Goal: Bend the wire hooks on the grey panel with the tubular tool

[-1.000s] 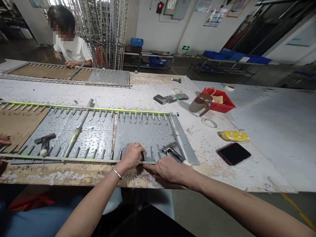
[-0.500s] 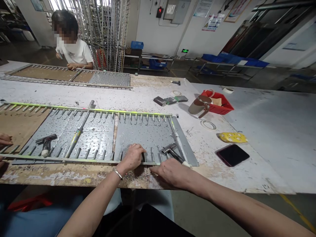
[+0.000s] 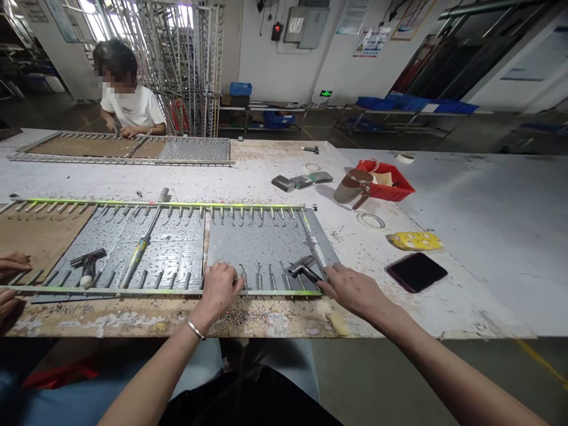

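The long hook rack [image 3: 168,291] lay flat along the near edge of the work table [image 3: 488,236], its two rails painted yellow-green and lined with small metal hooks, over grey perforated sheets [image 3: 261,242]. No writing on the rack could be read; the posters on the far wall and the print on the co-worker's white shirt were too small to make out.

The left hand [image 3: 219,287] rested on the near rail with its fingers curled over the bar beside a few hooks, a bracelet at the wrist. The right hand [image 3: 350,288] lay at the rail's right end, fingers loosely spread and flat, fingertips touching the corner just beside a small hammer [image 3: 304,269] lying on the sheet; it grasped nothing.

Half a second before, the right hand had been further left, close to the left hand at the rail's middle; it had since slid to the right end, and the left hand had shifted slightly left. The view had also tipped down a little.

A second hammer [image 3: 87,264] lay on the left sheet, near another person's hands [image 3: 13,263] at the left edge. To the right were a dark phone [image 3: 416,271], a yellow pad [image 3: 416,241], a tape ring [image 3: 371,220] and a red tray [image 3: 390,180]. Across the table a co-worker [image 3: 128,100] bent over a second rack [image 3: 119,148].
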`<action>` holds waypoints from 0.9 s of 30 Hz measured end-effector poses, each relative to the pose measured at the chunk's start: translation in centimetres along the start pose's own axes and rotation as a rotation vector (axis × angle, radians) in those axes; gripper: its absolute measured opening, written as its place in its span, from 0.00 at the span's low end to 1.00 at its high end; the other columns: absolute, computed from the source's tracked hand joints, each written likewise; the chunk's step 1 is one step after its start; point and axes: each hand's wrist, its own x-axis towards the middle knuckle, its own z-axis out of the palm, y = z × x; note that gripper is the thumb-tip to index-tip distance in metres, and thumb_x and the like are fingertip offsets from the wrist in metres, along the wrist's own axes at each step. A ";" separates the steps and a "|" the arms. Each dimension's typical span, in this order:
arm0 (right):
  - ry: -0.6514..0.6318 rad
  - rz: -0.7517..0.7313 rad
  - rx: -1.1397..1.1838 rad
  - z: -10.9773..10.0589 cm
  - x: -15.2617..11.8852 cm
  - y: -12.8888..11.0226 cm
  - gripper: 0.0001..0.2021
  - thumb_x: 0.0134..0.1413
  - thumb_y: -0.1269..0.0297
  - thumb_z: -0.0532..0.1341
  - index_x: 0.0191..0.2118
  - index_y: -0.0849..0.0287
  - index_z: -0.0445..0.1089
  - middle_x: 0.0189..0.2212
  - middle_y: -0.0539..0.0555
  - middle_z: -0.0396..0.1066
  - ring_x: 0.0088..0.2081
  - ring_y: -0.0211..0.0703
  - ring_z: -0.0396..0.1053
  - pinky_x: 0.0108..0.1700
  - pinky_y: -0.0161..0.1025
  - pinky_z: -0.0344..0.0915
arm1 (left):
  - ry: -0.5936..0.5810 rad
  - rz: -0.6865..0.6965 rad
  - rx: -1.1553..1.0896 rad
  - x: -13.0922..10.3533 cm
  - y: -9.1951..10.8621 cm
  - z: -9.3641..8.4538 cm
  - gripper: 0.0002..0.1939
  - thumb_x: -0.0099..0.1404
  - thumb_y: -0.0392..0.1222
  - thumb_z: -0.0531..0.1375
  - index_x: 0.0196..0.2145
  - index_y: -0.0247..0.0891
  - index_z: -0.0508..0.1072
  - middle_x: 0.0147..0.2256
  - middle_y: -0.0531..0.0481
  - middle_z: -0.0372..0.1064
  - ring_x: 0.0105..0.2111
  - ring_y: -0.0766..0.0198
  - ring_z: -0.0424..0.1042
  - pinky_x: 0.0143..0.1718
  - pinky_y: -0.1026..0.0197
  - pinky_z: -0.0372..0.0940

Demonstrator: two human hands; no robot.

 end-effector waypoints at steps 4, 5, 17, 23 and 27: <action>0.003 0.035 0.149 2.5 0.6 0.1 0.10 0.76 0.61 0.60 0.47 0.64 0.69 0.43 0.62 0.71 0.45 0.58 0.75 0.37 0.41 0.66 | -0.015 -0.039 0.088 0.2 2.2 2.0 0.13 0.69 0.46 0.62 0.29 0.37 0.74 0.34 0.44 0.72 0.42 0.50 0.69 0.46 0.49 0.59; -0.006 0.030 0.201 2.9 0.8 0.1 0.10 0.77 0.61 0.58 0.47 0.64 0.68 0.43 0.62 0.71 0.45 0.58 0.74 0.38 0.41 0.65 | -0.012 -0.058 0.096 0.4 2.5 2.3 0.11 0.68 0.44 0.62 0.29 0.37 0.73 0.34 0.43 0.72 0.42 0.50 0.69 0.46 0.49 0.59; 0.077 0.112 0.659 4.8 1.6 0.4 0.09 0.73 0.61 0.50 0.47 0.61 0.61 0.32 0.56 0.72 0.35 0.51 0.73 0.36 0.39 0.65 | -0.082 0.142 -0.221 0.4 1.4 2.4 0.06 0.73 0.37 0.56 0.39 0.39 0.73 0.37 0.49 0.75 0.41 0.57 0.71 0.50 0.52 0.59; 0.298 0.084 1.315 4.6 -2.1 -1.8 0.25 0.70 0.42 0.51 0.55 0.61 0.57 0.33 0.52 0.64 0.26 0.44 0.63 0.27 0.36 0.60 | -0.163 0.228 -0.384 1.3 1.1 1.7 0.06 0.71 0.36 0.57 0.36 0.40 0.74 0.35 0.49 0.74 0.41 0.58 0.70 0.44 0.58 0.64; 0.091 0.068 1.415 5.2 -4.3 -3.7 0.31 0.69 0.33 0.45 0.45 0.59 0.63 0.24 0.45 0.53 0.22 0.41 0.55 0.22 0.34 0.51 | -0.179 0.253 -0.357 1.6 1.2 1.8 0.06 0.68 0.34 0.58 0.33 0.39 0.73 0.34 0.49 0.74 0.40 0.58 0.70 0.45 0.57 0.64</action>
